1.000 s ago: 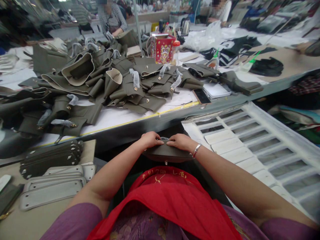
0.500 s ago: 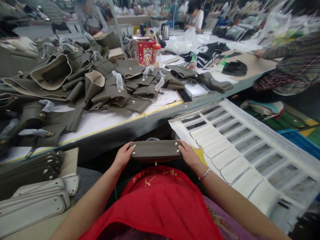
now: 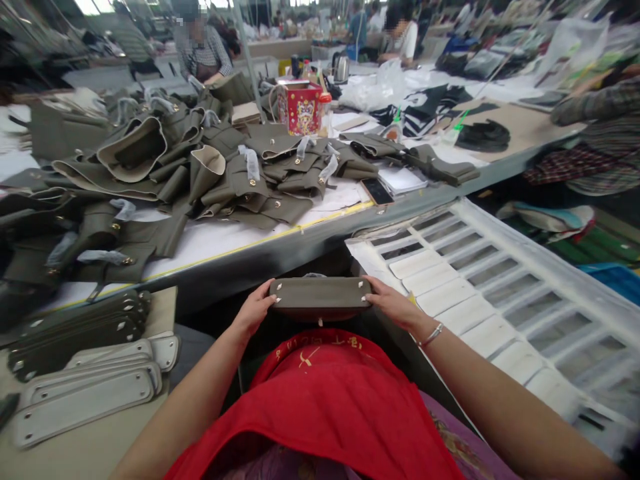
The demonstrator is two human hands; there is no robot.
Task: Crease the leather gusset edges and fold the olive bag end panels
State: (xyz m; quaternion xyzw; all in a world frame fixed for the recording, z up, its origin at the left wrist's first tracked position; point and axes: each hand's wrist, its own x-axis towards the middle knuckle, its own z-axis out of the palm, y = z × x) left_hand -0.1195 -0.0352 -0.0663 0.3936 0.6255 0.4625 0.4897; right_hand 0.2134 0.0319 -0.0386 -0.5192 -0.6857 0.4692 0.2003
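Observation:
A flat olive-green bag base panel with small metal studs at its corners lies across my lap, above a red cloth. My left hand grips its left end, fingers curled round the edge. My right hand, a bangle on its wrist, grips the right end the same way. Both hands hold the panel level just under the table's edge.
A heap of olive bag pieces covers the table. Stacked olive and white base panels lie at my left. A white slotted rack stands at my right. A phone and red box sit farther back; other people work beyond.
My hands moved apart from the panel's top middle to its two ends, and the studded face now shows. The view has shifted slightly.

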